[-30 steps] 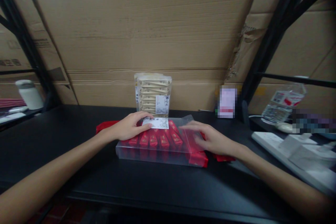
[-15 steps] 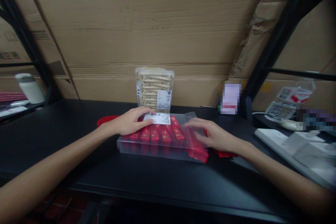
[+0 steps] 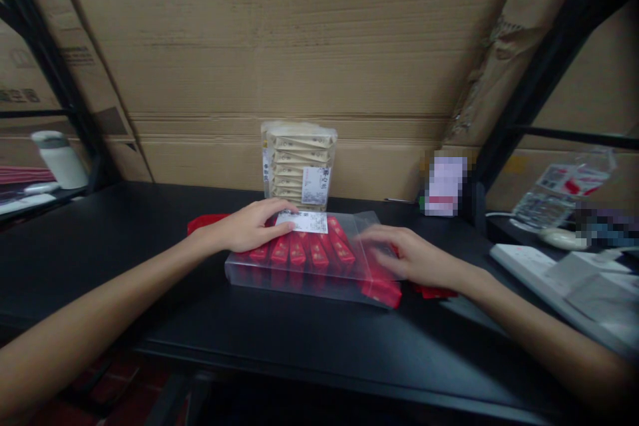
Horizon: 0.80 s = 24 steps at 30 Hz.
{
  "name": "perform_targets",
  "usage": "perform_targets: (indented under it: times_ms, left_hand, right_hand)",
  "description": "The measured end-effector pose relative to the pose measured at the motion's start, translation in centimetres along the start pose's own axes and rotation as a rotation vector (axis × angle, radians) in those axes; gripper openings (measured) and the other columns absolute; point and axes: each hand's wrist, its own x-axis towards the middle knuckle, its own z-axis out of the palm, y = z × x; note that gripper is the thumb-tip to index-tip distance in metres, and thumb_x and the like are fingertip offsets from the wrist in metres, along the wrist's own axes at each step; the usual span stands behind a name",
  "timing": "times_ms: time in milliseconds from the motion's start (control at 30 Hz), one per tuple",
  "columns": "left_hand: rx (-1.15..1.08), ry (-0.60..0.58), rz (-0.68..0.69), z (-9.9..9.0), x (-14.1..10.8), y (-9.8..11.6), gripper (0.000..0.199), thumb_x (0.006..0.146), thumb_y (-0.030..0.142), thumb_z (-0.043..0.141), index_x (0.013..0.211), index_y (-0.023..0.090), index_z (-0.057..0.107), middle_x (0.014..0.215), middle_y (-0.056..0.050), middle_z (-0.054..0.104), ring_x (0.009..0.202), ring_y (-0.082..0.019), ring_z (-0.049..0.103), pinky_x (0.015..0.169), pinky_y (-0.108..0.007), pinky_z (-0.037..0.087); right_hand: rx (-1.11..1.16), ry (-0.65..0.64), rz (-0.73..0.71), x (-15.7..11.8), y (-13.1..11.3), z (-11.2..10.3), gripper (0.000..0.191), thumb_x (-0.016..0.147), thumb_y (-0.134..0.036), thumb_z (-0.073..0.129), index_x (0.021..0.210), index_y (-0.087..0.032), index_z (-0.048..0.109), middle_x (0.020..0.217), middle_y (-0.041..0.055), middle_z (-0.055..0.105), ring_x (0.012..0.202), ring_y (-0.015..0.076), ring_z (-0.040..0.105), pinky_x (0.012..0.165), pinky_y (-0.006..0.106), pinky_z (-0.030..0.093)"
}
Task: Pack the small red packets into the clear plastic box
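Note:
A clear plastic box (image 3: 304,279) lies on the black table (image 3: 279,339), with several red packets (image 3: 319,253) in a row inside and a white label (image 3: 314,221) on top. My left hand (image 3: 254,225) rests on the box's left part, fingers apart. At the box's right end is my right hand (image 3: 394,249), its fingers blurred and partly behind the clear plastic. A red packet (image 3: 382,291) lies at that end, near my right hand. More red packets show beyond my left wrist and under my right wrist.
Behind the box stands a clear pack of beige packets (image 3: 302,163) against cardboard (image 3: 279,46). A phone (image 3: 444,185) leans at back right. Farther right are a plastic bottle (image 3: 549,196) and a white power strip (image 3: 519,263). A light flask (image 3: 60,160) stands far left.
The view has shifted slightly, so the box and items sit a little farther right. Both hands keep nearly the same places on the box.

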Motion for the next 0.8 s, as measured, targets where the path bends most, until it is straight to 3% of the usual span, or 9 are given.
perform_targets:
  times_ms: [167,800]
  left_hand:
    - [-0.006,0.0,-0.004,-0.05,0.02,-0.02,0.04,0.106,0.046,0.05,0.137,0.023,0.06,0.143,-0.011,0.062,0.128,-0.027,0.06,0.11,-0.044,0.046]
    - [0.042,-0.019,-0.025,-0.45,0.3,0.5,0.044,0.106,0.049,0.048,0.139,0.022,0.059,0.143,-0.009,0.062,0.129,-0.026,0.06,0.11,-0.04,0.045]
  right_hand:
    - [-0.014,-0.008,-0.011,0.05,-0.68,-0.31,0.031,0.097,-0.016,0.051,0.121,-0.023,0.069,0.124,0.0076,0.072,0.112,0.0236,0.067,0.101,0.042,0.051]
    - [-0.119,-0.087,0.016,-0.57,-0.23,-0.93,0.032,0.097,-0.019,0.055,0.126,-0.023,0.069,0.123,0.0088,0.069,0.111,0.0249,0.067,0.099,0.041,0.051]
